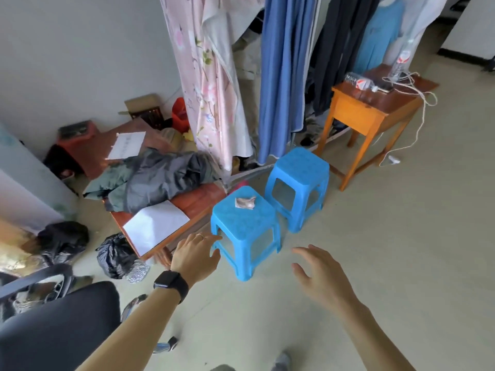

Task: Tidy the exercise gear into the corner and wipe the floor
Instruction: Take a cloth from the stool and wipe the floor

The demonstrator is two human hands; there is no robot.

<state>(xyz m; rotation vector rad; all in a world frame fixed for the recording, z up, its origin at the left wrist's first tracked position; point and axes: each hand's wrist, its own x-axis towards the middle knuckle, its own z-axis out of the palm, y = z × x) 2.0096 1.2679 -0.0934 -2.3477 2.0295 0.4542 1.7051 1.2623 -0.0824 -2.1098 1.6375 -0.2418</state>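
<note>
Two blue plastic stools stand on the pale floor. The near stool (245, 223) carries a small crumpled cloth (245, 202) on its seat; the far stool (298, 180) is bare. My left hand (194, 257), with a black watch on the wrist, is open and its fingertips touch the near stool's left front corner. My right hand (320, 274) hovers open to the right of that stool, apart from it and holding nothing. No exercise gear is plainly recognisable.
A low red-brown table (198, 203) with paper and a dark jacket (158, 178) lies left of the stools. Hanging clothes (284, 76) and an orange wooden side table (372, 113) stand behind. Black bags (115, 254) and an office chair (53, 325) sit at the left.
</note>
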